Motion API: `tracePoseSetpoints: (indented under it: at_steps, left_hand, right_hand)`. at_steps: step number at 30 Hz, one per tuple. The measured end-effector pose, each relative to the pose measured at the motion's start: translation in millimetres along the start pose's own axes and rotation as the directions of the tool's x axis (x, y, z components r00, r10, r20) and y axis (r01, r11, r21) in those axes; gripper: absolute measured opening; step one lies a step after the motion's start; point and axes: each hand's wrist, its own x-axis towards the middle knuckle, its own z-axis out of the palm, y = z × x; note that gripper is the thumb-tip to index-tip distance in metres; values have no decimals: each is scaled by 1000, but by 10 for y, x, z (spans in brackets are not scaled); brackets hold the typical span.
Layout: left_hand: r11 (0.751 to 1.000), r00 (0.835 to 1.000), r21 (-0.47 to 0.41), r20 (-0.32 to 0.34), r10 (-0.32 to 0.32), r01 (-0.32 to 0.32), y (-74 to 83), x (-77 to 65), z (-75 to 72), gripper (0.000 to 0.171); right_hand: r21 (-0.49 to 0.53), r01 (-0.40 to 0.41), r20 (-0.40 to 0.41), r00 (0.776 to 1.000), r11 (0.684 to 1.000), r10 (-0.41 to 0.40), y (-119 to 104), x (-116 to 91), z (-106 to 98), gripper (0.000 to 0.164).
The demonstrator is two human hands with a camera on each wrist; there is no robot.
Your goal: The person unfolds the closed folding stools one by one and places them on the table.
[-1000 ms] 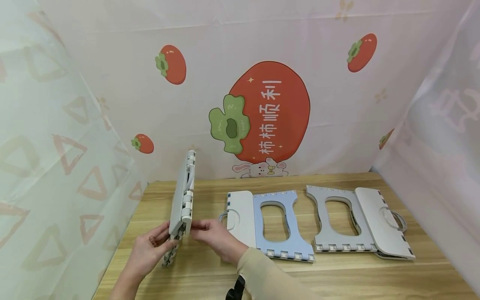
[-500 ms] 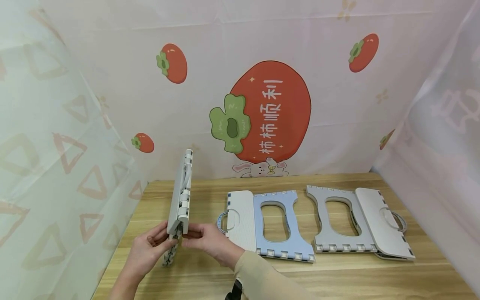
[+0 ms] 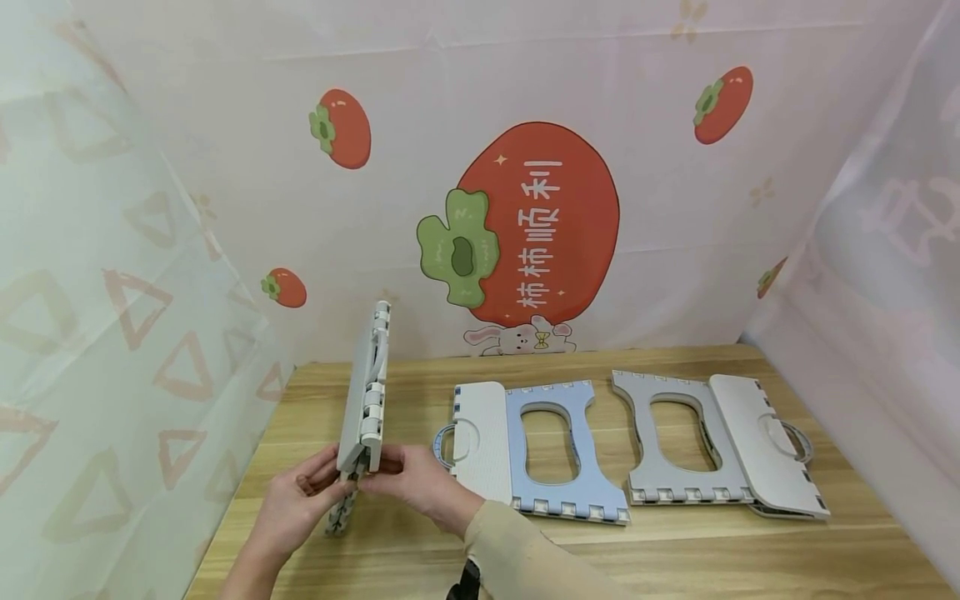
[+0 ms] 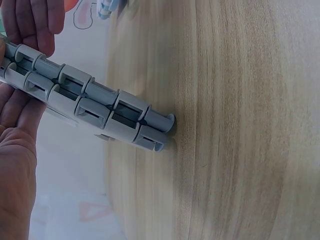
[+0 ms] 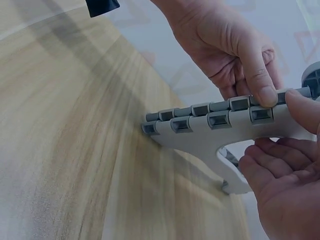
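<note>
Folding stool [image 3: 357,403] upright in the pinch of left hand [image 3: 294,506] and right hand [image 3: 425,486]

Wooden table [image 3: 750,558] — blue stool [image 3: 512,450], grey stool [image 3: 727,446] flat — held stool [image 3: 363,392] standing.

Sm. curtained-off table booth; bldg. type around it (home, lab, office etc.) can't be told. Evidence: pale-brown wood-grain flat tabletop [image 3: 405,567], enclosed on 3 visible sides by hung sheets. Back: creased off-white cloth-like sheet [image 3: 247,208] w/ lg. round red persimmon print [image 3: 588,242], white Chinese chars. [image 3: 538,233] & white cartoon rabbit [image 3: 517,338]. L side: whitish triangle-print sheet [image 3: 82,225]. R side: pinkish-white sheet [image 3: 862,350].
</note>
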Motion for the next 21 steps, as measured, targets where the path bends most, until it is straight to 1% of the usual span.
tracePoseSetpoints:
  at_steps: [4,11,17,21]
  left_hand:
    - [1000,1000,-7,3,-8,8,3,0,11,70]
    - [999,1000,-54,2,-3,3,27,-1,41,69]
    - [998,1000,-65,-6,4,-4,37,-2,72,69]
    - [996,1000,-90,-7,22,-22,27,-4,89,69]
  right_hand:
    - [-27,-3,-35,999,1000,2,-16,12,10,40]
    - [-100,-3,-89,996,995,-6,-60,8,24,39]
    - [-189,27,-105,993,982,-48,-80,3,25,36]
    - [-224,36,-114,992,974,-63,-96,-8,25,34]
